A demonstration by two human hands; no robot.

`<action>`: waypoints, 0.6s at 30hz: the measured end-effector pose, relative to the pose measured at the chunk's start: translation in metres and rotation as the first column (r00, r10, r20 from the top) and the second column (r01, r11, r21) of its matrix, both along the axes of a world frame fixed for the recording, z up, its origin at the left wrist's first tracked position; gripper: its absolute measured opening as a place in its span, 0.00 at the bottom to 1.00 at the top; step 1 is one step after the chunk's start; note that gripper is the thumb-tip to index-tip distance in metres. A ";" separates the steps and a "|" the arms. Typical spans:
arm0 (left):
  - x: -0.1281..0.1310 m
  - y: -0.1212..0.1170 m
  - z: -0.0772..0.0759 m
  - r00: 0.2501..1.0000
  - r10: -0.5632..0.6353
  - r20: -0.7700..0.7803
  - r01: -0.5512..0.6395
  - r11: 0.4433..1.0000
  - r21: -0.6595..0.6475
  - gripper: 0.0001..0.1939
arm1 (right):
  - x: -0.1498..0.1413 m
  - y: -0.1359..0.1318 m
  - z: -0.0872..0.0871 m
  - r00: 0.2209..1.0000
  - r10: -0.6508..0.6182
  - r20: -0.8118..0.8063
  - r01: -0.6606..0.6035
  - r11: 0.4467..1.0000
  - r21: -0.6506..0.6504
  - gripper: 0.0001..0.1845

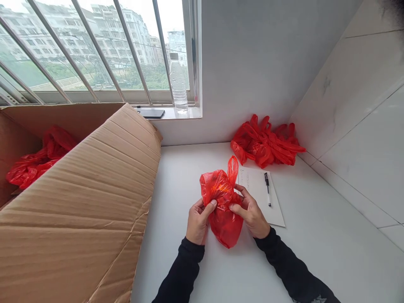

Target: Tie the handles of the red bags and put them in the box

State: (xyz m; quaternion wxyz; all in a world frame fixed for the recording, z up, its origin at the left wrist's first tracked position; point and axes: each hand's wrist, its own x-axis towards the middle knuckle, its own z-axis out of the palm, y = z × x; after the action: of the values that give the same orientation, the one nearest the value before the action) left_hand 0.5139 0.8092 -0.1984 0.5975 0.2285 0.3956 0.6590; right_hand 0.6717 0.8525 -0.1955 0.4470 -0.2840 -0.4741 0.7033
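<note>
A red plastic bag (226, 229) is held between my two hands above the white tabletop (176, 176). One handle loop of it sticks up at the top, and its lower part hangs in a rounded point. My left hand (198, 219) pinches the bag's left side, thumb on top. On the opposite side, my right hand (252, 212) grips it with the thumb in front and fingers behind. Whether anything lies inside the bag I cannot tell.
A cardboard box (94, 202) with red plastic bags (47, 155) inside stands at left. More red bags (267, 143) lie heaped by the wall. Paper (276, 212) with a pen (268, 189) lies right. On the windowsill are a bottle (178, 84) and a phone (151, 113).
</note>
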 end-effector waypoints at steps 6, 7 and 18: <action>-0.001 0.000 -0.004 1.000 -0.026 -0.015 0.026 1.000 0.011 0.18 | 0.001 0.000 0.002 1.000 -0.016 -0.001 0.016 0.999 -0.036 0.31; -0.001 0.000 -0.004 0.999 -0.028 -0.018 0.028 0.999 0.015 0.17 | 0.001 0.000 0.001 1.000 -0.014 -0.004 0.014 0.999 -0.033 0.31; -0.001 0.001 -0.005 0.999 -0.035 -0.018 0.036 0.999 0.032 0.17 | 0.001 0.001 -0.002 1.000 -0.012 -0.009 0.012 1.000 -0.024 0.31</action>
State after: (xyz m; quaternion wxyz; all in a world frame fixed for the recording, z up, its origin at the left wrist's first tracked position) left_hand 0.5130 0.8098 -0.2032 0.6017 0.2510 0.3860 0.6526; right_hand 0.6726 0.8531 -0.1978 0.4501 -0.2889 -0.4620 0.7075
